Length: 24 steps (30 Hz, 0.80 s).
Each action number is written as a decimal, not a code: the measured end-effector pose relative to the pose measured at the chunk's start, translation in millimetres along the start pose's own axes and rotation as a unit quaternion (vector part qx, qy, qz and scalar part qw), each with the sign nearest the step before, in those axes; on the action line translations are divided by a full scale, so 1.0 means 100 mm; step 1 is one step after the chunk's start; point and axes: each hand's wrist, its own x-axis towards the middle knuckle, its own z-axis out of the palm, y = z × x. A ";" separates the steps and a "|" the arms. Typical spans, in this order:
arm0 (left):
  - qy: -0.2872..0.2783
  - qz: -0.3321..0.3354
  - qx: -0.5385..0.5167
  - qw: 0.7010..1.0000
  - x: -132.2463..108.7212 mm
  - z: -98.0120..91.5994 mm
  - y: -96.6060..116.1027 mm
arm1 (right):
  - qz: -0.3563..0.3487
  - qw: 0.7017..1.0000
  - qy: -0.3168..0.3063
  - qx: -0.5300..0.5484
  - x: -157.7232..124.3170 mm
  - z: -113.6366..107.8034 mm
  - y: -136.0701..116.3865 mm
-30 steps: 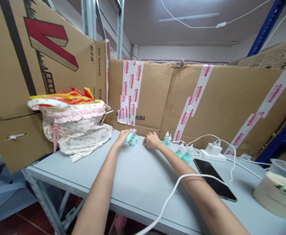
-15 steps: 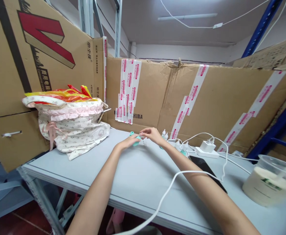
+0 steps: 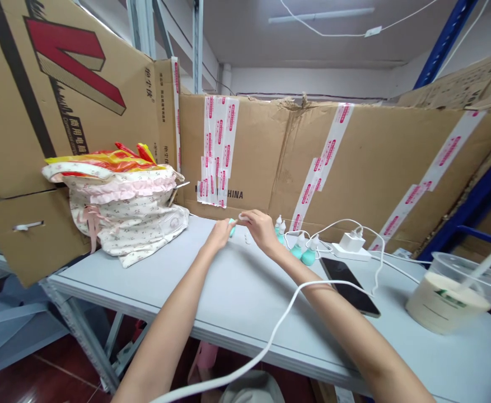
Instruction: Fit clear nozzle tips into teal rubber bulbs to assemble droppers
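Note:
My left hand is closed round a small teal bottle, most of it hidden by the fingers. Close beside it, the fingers of my right hand pinch a small whitish piece whose exact kind is too small to tell. Both hands are over the back of the grey table. Below and between them lie a few tiny white pieces. Just right of my right hand stand several teal squeeze bottles with clear pointed tips.
A floral bag sits at the left. A white cable crosses in front of my right forearm. A phone, a charger on a power strip and a drink cup are on the right. Cardboard walls the back.
My right hand's fingers have drawn up slightly from the teal bottle, with the whitish piece now showing in them. The bottle has turned in my left hand. The view has shifted a little.

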 end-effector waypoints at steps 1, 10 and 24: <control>0.028 -0.007 -0.010 1.000 0.01 -0.06 0.00 | -0.022 1.000 0.006 0.004 0.00 -0.01 0.01; 0.137 0.015 -0.204 0.969 0.08 -0.31 -0.05 | 0.020 0.986 -0.147 -0.076 0.08 0.25 0.57; -0.084 -0.008 -0.033 0.996 0.10 -0.37 -0.41 | -0.008 0.960 -0.179 -0.215 0.01 0.59 0.48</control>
